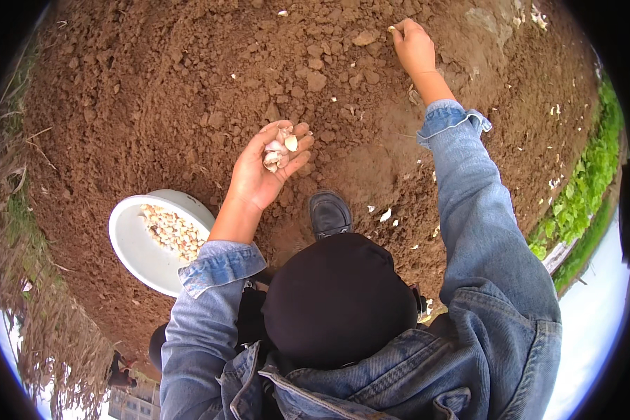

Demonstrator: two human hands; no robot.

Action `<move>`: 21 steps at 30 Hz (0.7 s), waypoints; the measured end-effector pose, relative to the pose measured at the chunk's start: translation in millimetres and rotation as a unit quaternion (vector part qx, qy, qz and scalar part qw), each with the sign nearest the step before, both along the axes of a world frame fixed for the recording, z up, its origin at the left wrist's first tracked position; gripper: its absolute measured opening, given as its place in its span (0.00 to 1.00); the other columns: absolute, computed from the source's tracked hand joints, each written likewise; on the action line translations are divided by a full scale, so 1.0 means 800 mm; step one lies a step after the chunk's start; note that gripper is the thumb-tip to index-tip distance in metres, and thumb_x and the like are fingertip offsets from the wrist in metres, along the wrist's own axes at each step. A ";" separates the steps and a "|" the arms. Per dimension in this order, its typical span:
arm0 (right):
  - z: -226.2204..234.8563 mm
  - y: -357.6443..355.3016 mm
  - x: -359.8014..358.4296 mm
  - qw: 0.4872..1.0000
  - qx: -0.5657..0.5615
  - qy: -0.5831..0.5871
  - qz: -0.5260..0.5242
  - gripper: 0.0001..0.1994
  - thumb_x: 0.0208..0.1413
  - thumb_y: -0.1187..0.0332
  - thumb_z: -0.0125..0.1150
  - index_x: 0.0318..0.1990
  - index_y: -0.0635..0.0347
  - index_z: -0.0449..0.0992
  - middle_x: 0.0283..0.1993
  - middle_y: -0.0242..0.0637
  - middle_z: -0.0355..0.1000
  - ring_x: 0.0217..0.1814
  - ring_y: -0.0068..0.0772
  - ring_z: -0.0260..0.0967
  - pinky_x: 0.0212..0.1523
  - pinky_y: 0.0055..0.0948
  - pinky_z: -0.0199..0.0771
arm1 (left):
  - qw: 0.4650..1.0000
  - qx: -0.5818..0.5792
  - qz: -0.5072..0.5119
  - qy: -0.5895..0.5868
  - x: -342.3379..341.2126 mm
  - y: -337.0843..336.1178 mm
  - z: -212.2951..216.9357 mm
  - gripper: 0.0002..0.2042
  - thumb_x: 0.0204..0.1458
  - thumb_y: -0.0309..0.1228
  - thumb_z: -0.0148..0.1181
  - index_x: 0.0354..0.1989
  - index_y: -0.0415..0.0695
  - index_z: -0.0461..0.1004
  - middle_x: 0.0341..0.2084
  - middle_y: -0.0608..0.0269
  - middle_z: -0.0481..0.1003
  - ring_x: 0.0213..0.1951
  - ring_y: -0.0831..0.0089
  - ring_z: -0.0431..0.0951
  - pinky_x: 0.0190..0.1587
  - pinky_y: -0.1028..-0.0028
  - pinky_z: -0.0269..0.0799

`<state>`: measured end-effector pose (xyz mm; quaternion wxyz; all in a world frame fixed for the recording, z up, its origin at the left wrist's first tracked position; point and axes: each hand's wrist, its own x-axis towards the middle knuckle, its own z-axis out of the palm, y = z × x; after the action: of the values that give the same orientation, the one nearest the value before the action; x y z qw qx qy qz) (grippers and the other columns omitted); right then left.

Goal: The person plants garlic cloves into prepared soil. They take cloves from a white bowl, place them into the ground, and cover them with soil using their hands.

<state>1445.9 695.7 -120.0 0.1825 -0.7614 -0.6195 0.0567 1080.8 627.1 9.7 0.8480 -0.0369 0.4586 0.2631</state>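
Observation:
My left hand point(255, 168) is turned palm up, its fingers curled around several garlic cloves point(276, 155), white and pinkish, one of them pale yellow. Farther out and to the right, my right hand point(415, 47) is low over the brown soil point(189, 84), thumb and fingers pinched together. A small pale tip of a garlic clove point(391, 29) shows at those fingertips; the rest is covered by the hand. Left of my left forearm stands a white bowl point(129, 241) with many loose garlic cloves point(171, 231) in it, partly hidden by the sleeve.
My dark shoe point(330, 213) rests on the soil below my left hand. Soil clods point(316, 80) and white garlic skins point(386, 215) lie scattered about. Green plants point(584, 185) line the right edge, and dry straw point(56, 301) covers the left.

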 end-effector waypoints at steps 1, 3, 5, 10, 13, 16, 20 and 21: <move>-0.011 0.004 0.004 1.000 -0.003 -0.018 0.006 0.08 0.56 0.63 0.61 0.35 0.57 0.73 0.36 0.44 0.75 0.37 0.50 0.74 0.37 0.45 0.75 | 1.000 -0.001 0.001 -0.001 0.001 0.001 -0.001 0.13 0.62 0.34 0.47 0.49 0.41 0.69 0.50 0.47 0.74 0.51 0.55 0.77 0.51 0.61 0.78; -0.034 0.003 0.002 0.999 0.002 -0.031 0.014 0.06 0.54 0.65 0.60 0.33 0.56 0.73 0.36 0.44 0.75 0.37 0.52 0.74 0.38 0.46 0.75 | 1.000 0.000 0.011 -0.011 0.002 0.002 0.001 0.13 0.62 0.34 0.47 0.49 0.40 0.69 0.50 0.47 0.74 0.51 0.55 0.77 0.52 0.60 0.77; -0.051 0.000 0.007 0.998 0.010 -0.058 0.022 0.05 0.54 0.66 0.60 0.32 0.56 0.73 0.37 0.44 0.75 0.37 0.52 0.74 0.39 0.46 0.75 | 1.000 0.001 0.021 -0.018 0.005 0.003 0.003 0.13 0.62 0.34 0.47 0.49 0.40 0.69 0.50 0.46 0.74 0.51 0.55 0.77 0.53 0.60 0.77; -0.019 0.021 -0.003 0.982 -0.133 -0.133 0.031 0.09 0.55 0.65 0.58 0.44 0.47 0.78 0.40 0.41 0.75 0.41 0.47 0.76 0.40 0.45 0.77 | 0.998 0.010 0.055 -0.033 0.009 0.014 0.003 0.13 0.63 0.35 0.47 0.48 0.37 0.69 0.51 0.44 0.73 0.55 0.51 0.73 0.56 0.57 0.75; 0.067 -0.001 -0.064 0.999 0.020 -0.018 0.035 0.10 0.57 0.62 0.60 0.45 0.49 0.78 0.41 0.35 0.74 0.41 0.41 0.75 0.39 0.39 0.77 | 0.997 0.023 0.066 -0.033 0.006 0.017 0.011 0.14 0.63 0.36 0.47 0.47 0.38 0.70 0.52 0.44 0.72 0.56 0.51 0.73 0.57 0.57 0.73; 0.155 -0.044 -0.159 0.949 -0.077 0.285 0.109 0.10 0.53 0.63 0.64 0.41 0.52 0.79 0.37 0.33 0.72 0.36 0.35 0.74 0.36 0.32 0.75 | 0.996 0.019 0.078 -0.036 0.004 0.016 0.010 0.13 0.63 0.36 0.47 0.45 0.39 0.71 0.50 0.47 0.74 0.55 0.53 0.74 0.57 0.56 0.73; 0.177 -0.082 -0.226 0.913 -0.063 0.304 0.263 0.10 0.47 0.64 0.68 0.37 0.54 0.78 0.34 0.33 0.71 0.34 0.35 0.73 0.35 0.33 0.75 | 0.997 0.016 0.072 0.004 0.003 0.011 0.006 0.12 0.63 0.36 0.47 0.44 0.40 0.72 0.43 0.54 0.76 0.50 0.61 0.76 0.55 0.57 0.74; 0.172 -0.084 -0.229 0.924 -0.039 0.266 0.272 0.10 0.47 0.64 0.68 0.36 0.54 0.78 0.34 0.33 0.71 0.34 0.36 0.74 0.35 0.34 0.75 | 0.997 0.021 0.072 0.001 0.005 0.011 0.002 0.12 0.63 0.36 0.48 0.44 0.41 0.72 0.42 0.56 0.76 0.49 0.63 0.77 0.54 0.58 0.75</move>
<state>1262.9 628.9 17.8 0.2882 -0.5272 -0.7286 0.3289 1084.7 635.6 11.1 0.8271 -0.0518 0.4502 0.3326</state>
